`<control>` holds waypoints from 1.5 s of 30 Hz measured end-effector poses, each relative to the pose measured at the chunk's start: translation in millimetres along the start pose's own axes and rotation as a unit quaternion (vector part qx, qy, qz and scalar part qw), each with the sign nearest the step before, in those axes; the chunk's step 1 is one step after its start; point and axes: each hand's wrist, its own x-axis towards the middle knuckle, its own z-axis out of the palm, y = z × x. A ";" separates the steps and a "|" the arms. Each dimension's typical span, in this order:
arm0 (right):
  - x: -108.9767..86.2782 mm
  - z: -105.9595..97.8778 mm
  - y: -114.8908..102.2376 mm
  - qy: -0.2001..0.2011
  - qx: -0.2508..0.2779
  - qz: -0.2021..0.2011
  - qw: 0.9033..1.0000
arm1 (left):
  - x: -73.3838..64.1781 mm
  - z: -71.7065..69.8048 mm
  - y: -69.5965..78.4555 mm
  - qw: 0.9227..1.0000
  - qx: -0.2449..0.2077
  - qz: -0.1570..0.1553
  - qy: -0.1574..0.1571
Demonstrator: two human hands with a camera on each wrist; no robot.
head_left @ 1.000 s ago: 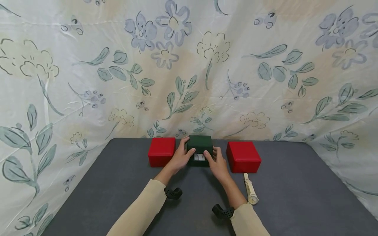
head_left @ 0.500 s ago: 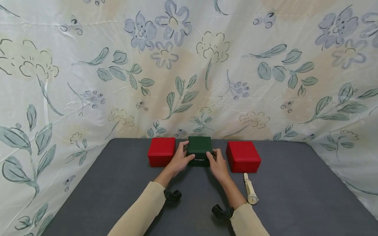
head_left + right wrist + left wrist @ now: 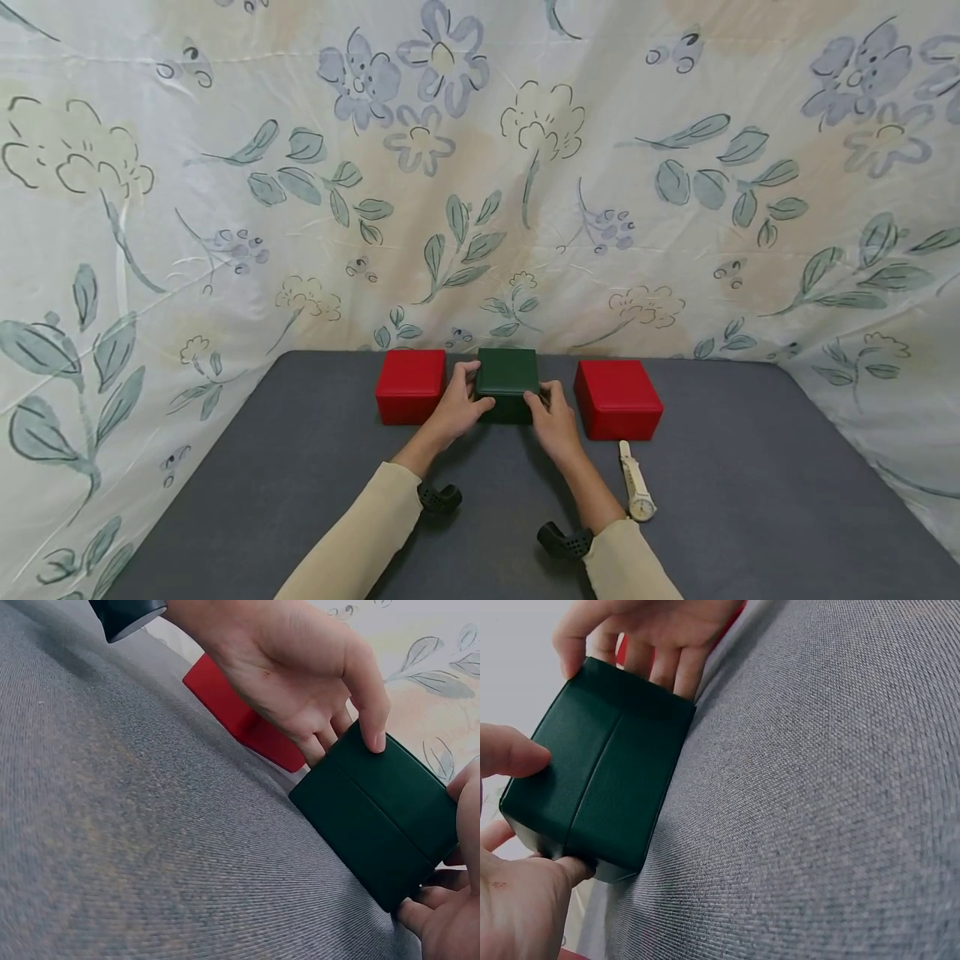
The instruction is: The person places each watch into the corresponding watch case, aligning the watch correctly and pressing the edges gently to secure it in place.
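A dark green lidded box (image 3: 508,385) stands at the table's back, its lid down on the base. My left hand (image 3: 455,402) holds its left side, thumb (image 3: 517,754) against the lid's front face and fingers around the side. On the opposite side, my right hand (image 3: 553,421) holds it, thumb (image 3: 374,735) on the front near the lid's upper edge, other fingers along the side. In the left wrist view a seam runs across the box's front between lid and base. What lies inside is hidden.
A red box (image 3: 411,387) sits just left of the green one, and another red box (image 3: 618,400) to its right. In front of the right one lies a cream wristwatch (image 3: 637,487). Floral cloth (image 3: 480,208) hangs behind the grey table (image 3: 480,533).
The green box's lid has come down; a second ago it stood partly raised with something pale showing inside. Both thumbs have moved down slightly with it. Red boxes and wristwatch stay put.
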 end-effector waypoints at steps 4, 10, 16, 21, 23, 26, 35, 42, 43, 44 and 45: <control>0.1 -0.4 1.1 0.011 0.008 0.002 1.000 | -0.7 1.6 1.2 1.000 -0.001 0.003 0.006; -0.7 -2.8 3.0 0.024 0.025 0.009 0.999 | -1.4 6.6 1.4 1.000 0.005 0.009 0.023; -5.6 -7.6 -0.2 0.025 0.031 0.017 0.999 | -0.9 13.2 3.4 0.999 0.035 0.016 0.025; -11.7 -21.0 -11.9 0.023 0.036 -0.008 0.999 | 0.9 18.0 12.7 0.989 0.130 0.044 0.055; -13.9 -29.4 -18.1 0.023 0.039 -0.019 0.999 | 2.8 20.2 18.7 0.983 0.160 0.064 0.059; -16.7 -43.2 -25.7 0.026 0.039 -0.035 0.998 | 5.2 25.1 29.0 0.977 0.184 0.097 0.056; -26.3 -85.3 -37.2 0.089 0.036 -0.075 0.993 | 12.6 57.6 53.8 0.967 0.209 0.148 0.000; -27.2 -109.8 -26.8 0.176 0.005 -0.098 0.979 | 17.0 93.8 58.4 0.964 0.222 0.140 -0.046; -27.1 -112.1 -24.4 0.182 0.001 -0.094 0.979 | 17.0 99.1 58.0 0.962 0.229 0.138 -0.049; -26.9 -114.2 -22.0 0.188 -0.006 -0.089 0.978 | 17.0 104.1 57.4 0.961 0.236 0.135 -0.052; -26.8 -116.3 -19.4 0.193 -0.014 -0.084 0.978 | 17.1 108.7 56.8 0.959 0.242 0.134 -0.056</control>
